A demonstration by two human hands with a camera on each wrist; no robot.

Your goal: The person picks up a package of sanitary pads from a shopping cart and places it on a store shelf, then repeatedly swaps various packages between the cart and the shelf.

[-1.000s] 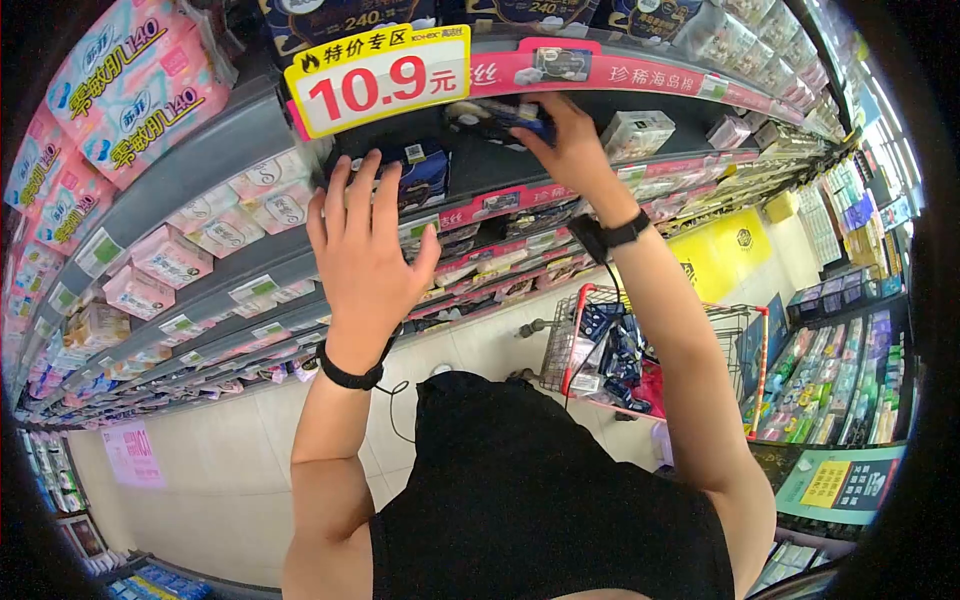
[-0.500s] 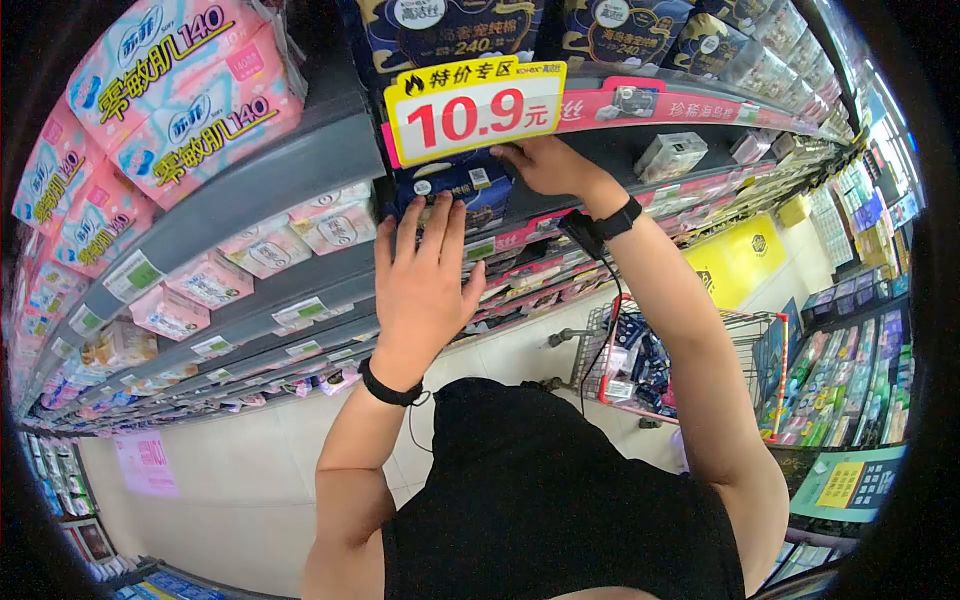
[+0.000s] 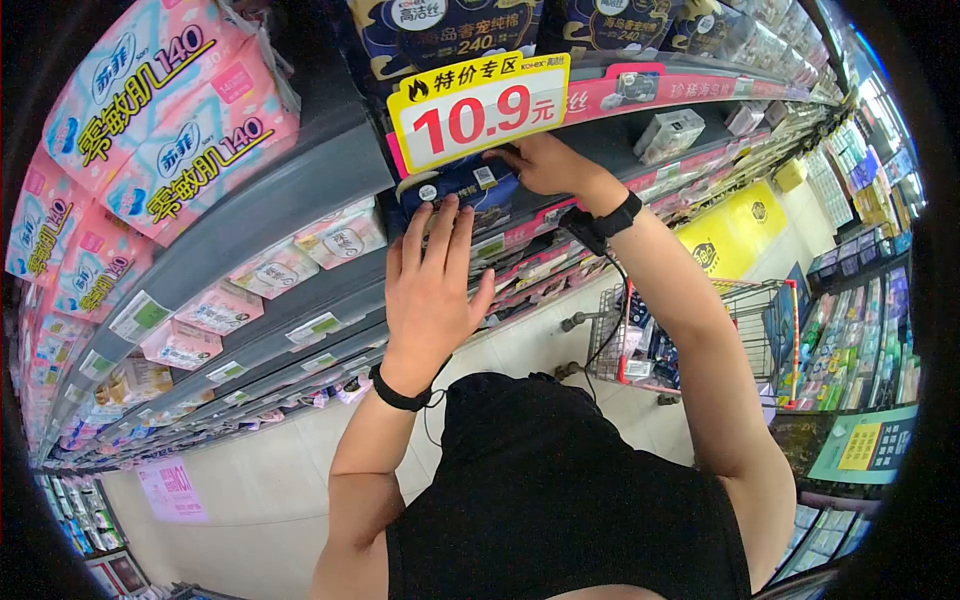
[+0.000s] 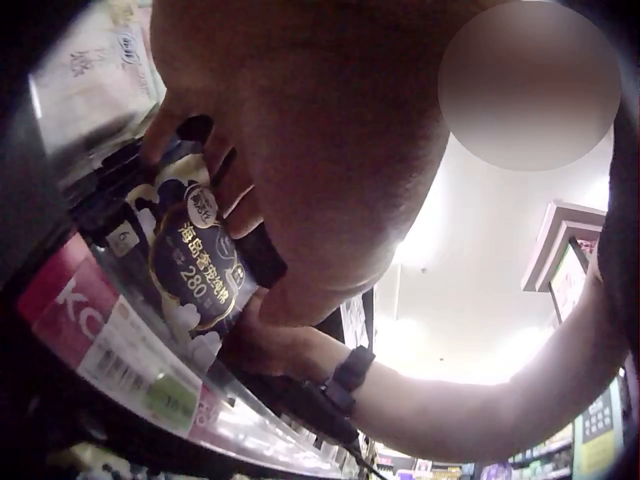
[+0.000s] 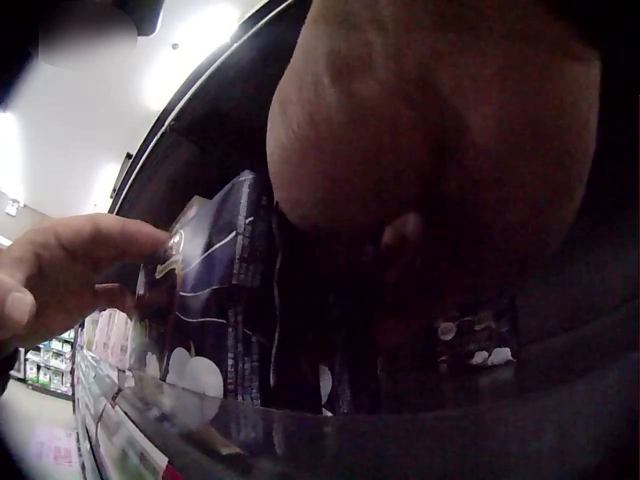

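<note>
A navy package (image 3: 490, 190) lies on the shelf below the yellow price sign. My left hand (image 3: 430, 305) rests on its front with straight, spread fingers. At the package's right edge is my right hand (image 3: 555, 165), its fingertips partly behind the sign. Close up in the left wrist view, the navy package (image 4: 190, 265) carries the number 280, with my left hand (image 4: 310, 150) over it and my right hand (image 4: 270, 345) against its lower right side. In the right wrist view, my right hand (image 5: 430, 130) is dark beside upright packages (image 5: 205, 270); what its fingers hold is hidden.
Pink packages (image 3: 190, 150) are stacked at upper left. The price sign (image 3: 480, 110) hangs over the shelf front, below more navy packages (image 3: 455, 35). A small white pack (image 3: 670, 135) sits farther right. A shopping cart (image 3: 755, 300) with packages stands below my right arm.
My right hand has moved left along the shelf to beside the left hand; the dark package it held a second ago is no longer distinct. The head view has shifted left.
</note>
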